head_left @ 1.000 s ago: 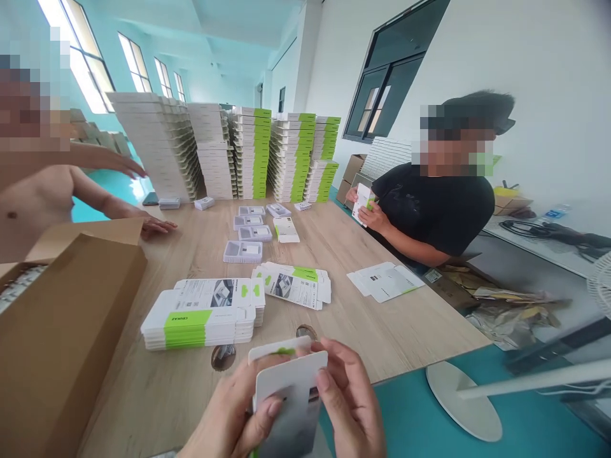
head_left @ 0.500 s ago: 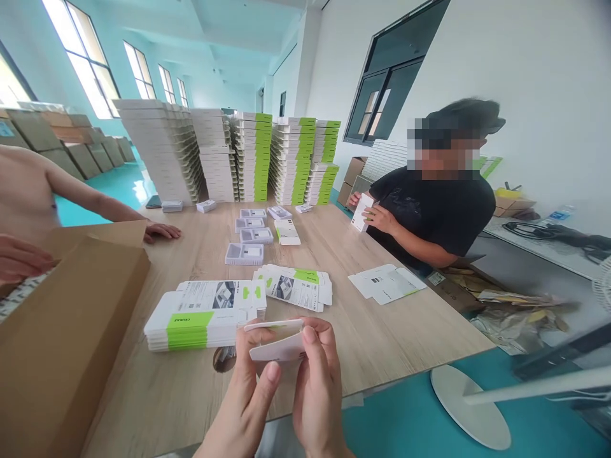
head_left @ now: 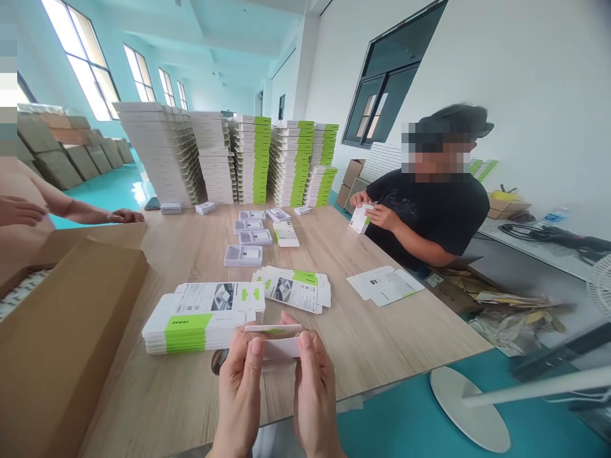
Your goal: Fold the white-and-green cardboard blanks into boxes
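An open brown carton [head_left: 71, 343] stands at the left edge of the counter [head_left: 372, 331]. Right of it lies a stack of flat boxes [head_left: 188, 324]. Above the counter, by its near edge, the left hand [head_left: 241, 375] and right hand [head_left: 315, 375] pinch opposite ends of a white box [head_left: 280, 349], thumbs on its closer panel. At the right edge, a co-worker [head_left: 429, 210] grips another box [head_left: 359, 221].
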Available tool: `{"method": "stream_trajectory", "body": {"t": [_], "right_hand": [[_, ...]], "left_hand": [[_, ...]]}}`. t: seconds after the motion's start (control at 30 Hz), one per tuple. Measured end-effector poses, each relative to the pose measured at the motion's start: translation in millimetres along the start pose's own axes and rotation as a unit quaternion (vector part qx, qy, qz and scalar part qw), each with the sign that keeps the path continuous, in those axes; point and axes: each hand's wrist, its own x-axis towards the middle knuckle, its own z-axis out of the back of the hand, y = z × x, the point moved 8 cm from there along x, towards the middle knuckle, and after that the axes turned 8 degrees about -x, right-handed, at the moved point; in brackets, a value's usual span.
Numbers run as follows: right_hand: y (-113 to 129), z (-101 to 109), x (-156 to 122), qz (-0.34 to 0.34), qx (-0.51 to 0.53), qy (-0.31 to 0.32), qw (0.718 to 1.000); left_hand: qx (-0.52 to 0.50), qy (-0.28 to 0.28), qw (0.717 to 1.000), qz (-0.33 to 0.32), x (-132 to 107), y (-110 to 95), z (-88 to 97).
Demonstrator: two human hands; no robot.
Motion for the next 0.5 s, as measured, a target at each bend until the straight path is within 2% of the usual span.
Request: {"method": "stream_trajectory", "body": {"t": [0.17, 0.33, 0.5], "right_hand": [[-8, -3, 4, 0.000, 0.030, -0.032, 0.999], [-2, -9, 1, 0.033, 0.039, -0.079, 0.996], [2, -12, 0, 0.050, 0.004, -0.077, 0.996]], "left_hand": [[-0.078, -0.060, 0.995, 0.008, 0, 14, 3.5], [-0.125, -0.128, 0.984, 0.014, -4, 28, 14.2], [-0.133, -0.141, 0.981, 0.029, -7, 32, 15.9]]}}
